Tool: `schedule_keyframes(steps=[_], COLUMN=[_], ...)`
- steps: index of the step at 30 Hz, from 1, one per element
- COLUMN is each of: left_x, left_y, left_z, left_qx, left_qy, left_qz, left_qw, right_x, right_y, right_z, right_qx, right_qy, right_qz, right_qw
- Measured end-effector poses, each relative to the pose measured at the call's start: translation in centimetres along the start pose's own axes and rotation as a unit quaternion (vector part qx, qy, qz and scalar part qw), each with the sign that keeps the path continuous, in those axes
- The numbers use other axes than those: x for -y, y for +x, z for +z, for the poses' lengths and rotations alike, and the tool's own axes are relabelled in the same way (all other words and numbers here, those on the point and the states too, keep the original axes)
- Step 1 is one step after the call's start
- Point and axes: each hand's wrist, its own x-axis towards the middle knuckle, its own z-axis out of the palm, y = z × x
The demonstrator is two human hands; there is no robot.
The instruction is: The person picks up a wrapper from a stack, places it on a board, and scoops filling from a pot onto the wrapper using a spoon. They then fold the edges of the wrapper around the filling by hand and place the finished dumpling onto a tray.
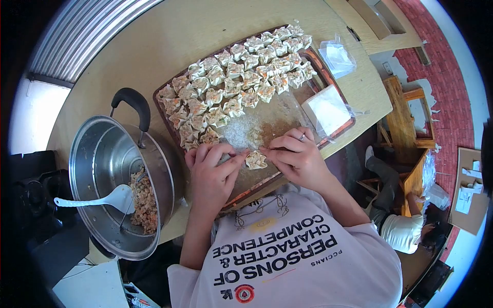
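Observation:
A small open-topped dumpling (256, 160) with pleated wrapper edges sits near the front edge of the tray (241, 192). From its left side, my left hand (213, 167) pinches the wrapper with thumb and fingertips. My right hand (298, 156), wearing a ring, grips the opposite edge between its closed fingers. Beyond my hands, rows of filled dumplings (233, 70) cover the far and left parts of the tray. White flour (241, 132) is dusted over the tray's bare middle. A square stack of wrappers (328, 110) lies on plastic at the tray's right end.
To the left, a tilted metal pot (84, 154) with a black handle (134, 100) holds ground filling (145, 205) and a white spoon (97, 201). A plastic packet (337, 59) lies on the wooden table (205, 25). Another person (403, 231) sits at the far right.

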Motion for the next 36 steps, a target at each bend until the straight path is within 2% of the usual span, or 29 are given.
schedule_keyframes(steps=[6,8,9,11,18,23,36], left_x=[-1.2,-1.1,-0.9,-0.1,0.1,0.8,0.9], left_y=[-1.5,-2.6,-3.1,-4.2,-5.8,-6.0,-5.8], left_z=[-1.1,-1.5,-1.5,-0.9,-0.2,0.9,0.8], left_qx=[-0.017,-0.071,-0.071,-0.140,-0.164,-0.182,-0.190], left_qy=[0.063,0.043,0.044,-0.009,-0.061,-0.094,-0.105], left_qz=[-0.022,-0.034,-0.036,-0.032,-0.034,-0.044,-0.045], left_qw=[0.998,0.996,0.996,0.990,0.984,0.978,0.975], right_x=[1.4,1.6,1.6,1.1,0.2,0.6,0.6], right_y=[0.4,0.6,0.6,0.8,3.9,5.5,5.8], right_z=[-1.8,-1.4,-1.1,-0.3,1.6,2.1,4.0], right_qx=[0.045,0.055,0.056,0.064,0.037,0.022,-0.037], right_qy=[0.005,-0.014,-0.013,-0.008,0.014,0.014,0.044], right_qz=[0.052,0.038,0.037,0.059,0.026,0.057,0.056], right_qw=[0.998,0.998,0.998,0.996,0.999,0.998,0.997])
